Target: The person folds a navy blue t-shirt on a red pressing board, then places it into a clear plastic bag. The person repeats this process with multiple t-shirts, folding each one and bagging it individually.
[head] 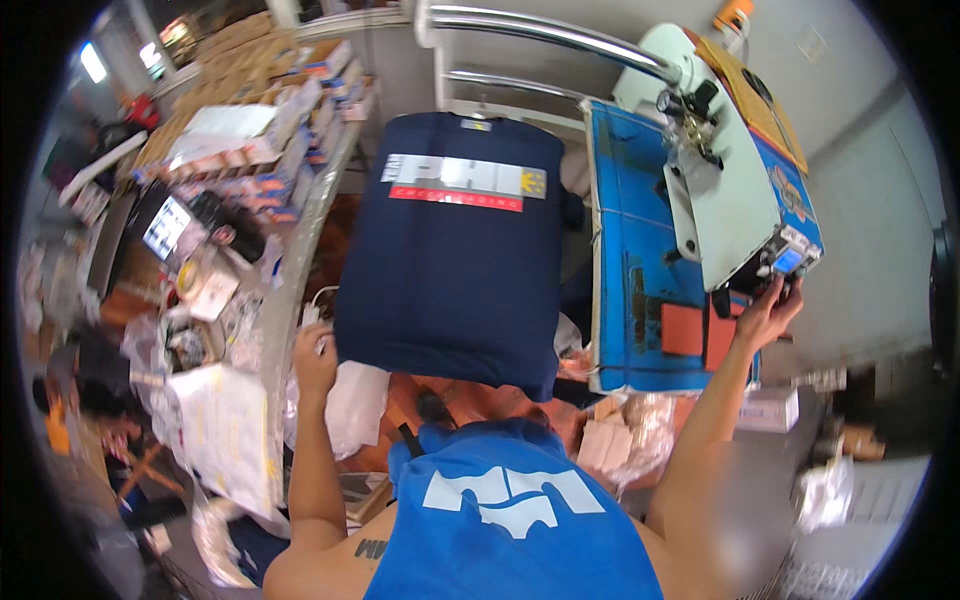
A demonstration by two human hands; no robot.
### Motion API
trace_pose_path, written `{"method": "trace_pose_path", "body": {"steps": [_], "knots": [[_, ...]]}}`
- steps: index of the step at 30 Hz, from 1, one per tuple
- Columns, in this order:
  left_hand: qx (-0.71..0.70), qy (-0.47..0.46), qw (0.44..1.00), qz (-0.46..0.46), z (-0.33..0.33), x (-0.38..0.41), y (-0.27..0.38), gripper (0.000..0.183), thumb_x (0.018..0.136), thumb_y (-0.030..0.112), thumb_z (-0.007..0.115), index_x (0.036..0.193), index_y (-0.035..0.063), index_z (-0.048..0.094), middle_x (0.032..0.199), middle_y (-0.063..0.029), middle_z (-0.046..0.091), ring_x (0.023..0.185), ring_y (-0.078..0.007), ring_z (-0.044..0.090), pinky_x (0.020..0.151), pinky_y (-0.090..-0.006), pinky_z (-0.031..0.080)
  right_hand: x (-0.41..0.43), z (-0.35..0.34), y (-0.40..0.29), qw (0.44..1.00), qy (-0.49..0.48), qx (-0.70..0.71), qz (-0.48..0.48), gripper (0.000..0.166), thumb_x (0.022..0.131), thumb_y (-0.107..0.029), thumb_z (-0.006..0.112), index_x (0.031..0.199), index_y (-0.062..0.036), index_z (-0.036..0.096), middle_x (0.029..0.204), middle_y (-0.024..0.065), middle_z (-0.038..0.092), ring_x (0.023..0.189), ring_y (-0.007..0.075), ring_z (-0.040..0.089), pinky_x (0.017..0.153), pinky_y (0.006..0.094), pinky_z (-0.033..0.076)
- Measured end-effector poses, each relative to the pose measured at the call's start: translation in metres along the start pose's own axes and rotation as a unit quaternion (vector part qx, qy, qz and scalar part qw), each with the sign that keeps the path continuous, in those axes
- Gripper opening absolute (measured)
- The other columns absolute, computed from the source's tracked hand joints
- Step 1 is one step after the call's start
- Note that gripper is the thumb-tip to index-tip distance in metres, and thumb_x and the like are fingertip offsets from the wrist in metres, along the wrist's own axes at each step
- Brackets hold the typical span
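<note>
A navy T-shirt (450, 285) lies flat before me with its collar away from me, bearing a white, grey, yellow and red print (457, 182) near the top. At the shirt's lower left edge is my left hand (316, 360), fingers curled; whether it grips the fabric cannot be told. My right hand (770, 315) reaches to the front of a heat press's control box (791, 259) with a lit blue display, its fingers at the box's lower edge. Beneath the press's pale upper housing (720, 195) lies a blue-covered bed (634, 225) with red-orange pieces (682, 328) near its front.
On the left, a long table (319, 225) carries stacked cardboard boxes (247, 150), a phone-like lit screen (166, 227), tape and plastic bags. Chrome rails (555, 37) run behind the shirt. Wrapped packages (645, 435) lie below the press. A person (97, 397) is at the far left.
</note>
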State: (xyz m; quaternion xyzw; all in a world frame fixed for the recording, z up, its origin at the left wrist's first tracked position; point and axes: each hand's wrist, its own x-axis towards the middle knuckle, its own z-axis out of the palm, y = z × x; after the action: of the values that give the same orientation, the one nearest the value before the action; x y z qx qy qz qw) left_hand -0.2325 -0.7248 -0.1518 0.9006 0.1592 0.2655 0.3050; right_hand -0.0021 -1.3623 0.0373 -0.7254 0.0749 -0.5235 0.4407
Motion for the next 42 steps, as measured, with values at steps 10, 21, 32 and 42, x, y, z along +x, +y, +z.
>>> {"method": "trace_pose_path", "body": {"steps": [10,21,32,42], "knots": [[-0.326,-0.212,0.820,-0.420,0.052,0.094,-0.082,0.058,0.101,0.054,0.044,0.120,0.0027,0.065,0.118,-0.0122,0.067,0.104,-0.0214,0.062,0.088,-0.0343,0.049,0.048,-0.019,0.035,0.999,0.014,0.009,0.047,0.036,0.099,-0.024,0.062,0.125,0.0001,0.055,0.102,0.0027,0.060,0.080,0.0074,0.050,0.068,0.0216,0.041],[-0.561,-0.362,0.593,-0.450,0.152,0.245,-0.074,0.101,0.087,0.080,0.040,0.144,-0.0024,0.043,0.142,-0.0189,0.053,0.127,-0.0328,0.052,0.106,-0.0449,0.042,-0.005,-0.065,-0.043,0.885,0.045,-0.408,-0.220,0.031,0.091,-0.005,0.066,0.121,0.0026,0.062,0.127,0.0170,0.060,0.115,0.0286,0.057,0.084,0.0369,0.056],[-0.788,0.048,0.519,-0.329,0.248,0.415,-0.115,0.030,0.100,0.023,0.057,0.125,0.0072,0.059,0.121,-0.0137,0.066,0.105,-0.0291,0.067,0.097,-0.0460,0.052,-0.223,0.156,-0.202,0.911,-0.364,-0.155,-0.113,0.017,0.078,0.007,0.064,0.093,-0.0006,0.068,0.103,0.0163,0.067,0.099,0.0316,0.064,0.089,0.0386,0.050],[-0.816,-0.186,0.525,-0.157,0.100,0.376,0.045,0.014,0.096,0.008,0.061,0.110,0.0050,0.060,0.103,-0.0114,0.070,0.093,-0.0229,0.070,0.086,-0.0392,0.059,-0.280,0.374,-0.309,0.877,-0.397,0.065,-0.263,0.038,0.075,-0.002,0.076,0.110,-0.0055,0.065,0.117,0.0170,0.060,0.109,0.0369,0.059,0.092,0.0439,0.049]]}}
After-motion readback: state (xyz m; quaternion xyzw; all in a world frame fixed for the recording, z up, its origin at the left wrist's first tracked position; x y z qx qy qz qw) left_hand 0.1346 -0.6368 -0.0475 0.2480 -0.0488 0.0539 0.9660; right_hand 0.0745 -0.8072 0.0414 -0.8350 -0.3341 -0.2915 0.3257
